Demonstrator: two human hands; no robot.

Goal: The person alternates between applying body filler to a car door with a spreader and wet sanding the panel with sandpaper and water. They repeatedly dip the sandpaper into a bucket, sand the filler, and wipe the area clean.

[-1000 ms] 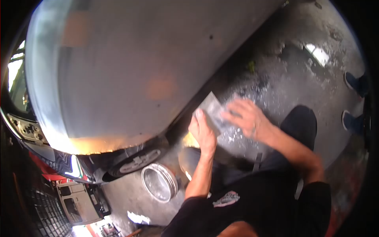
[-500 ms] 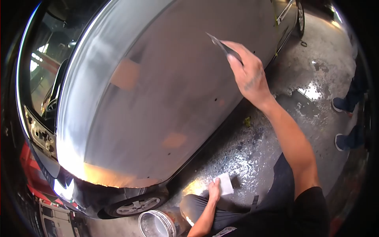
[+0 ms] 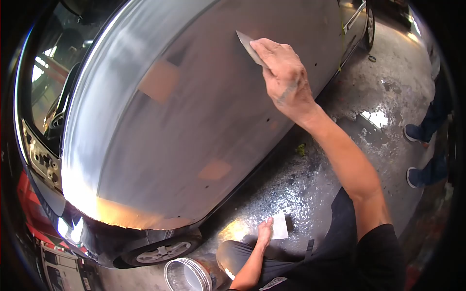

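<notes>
My right hand (image 3: 284,72) pinches a thin, flat grey blade (image 3: 249,47) shaped like a body-filler spreader, close over the car's side. Its pointed corner faces up and left. The car door (image 3: 218,97) under it is dull grey, with orange-tan patches, one patch (image 3: 161,80) near the upper crease and another patch (image 3: 214,169) lower down. Low by my knee, my left hand (image 3: 265,231) grips the edge of a flat white square sheet (image 3: 279,226), thumb over it.
A bucket (image 3: 187,275) stands at my left knee, near the car's wheel (image 3: 164,252). Wet, shiny concrete floor (image 3: 310,194) runs along the car. At the right another person's shoes (image 3: 415,133) and dark trouser legs show. A red vehicle (image 3: 34,206) is at the left.
My right hand has moved left and slightly up across the door, turning so the blade shows its flat face. My left hand keeps the white sheet nearly where it was.
</notes>
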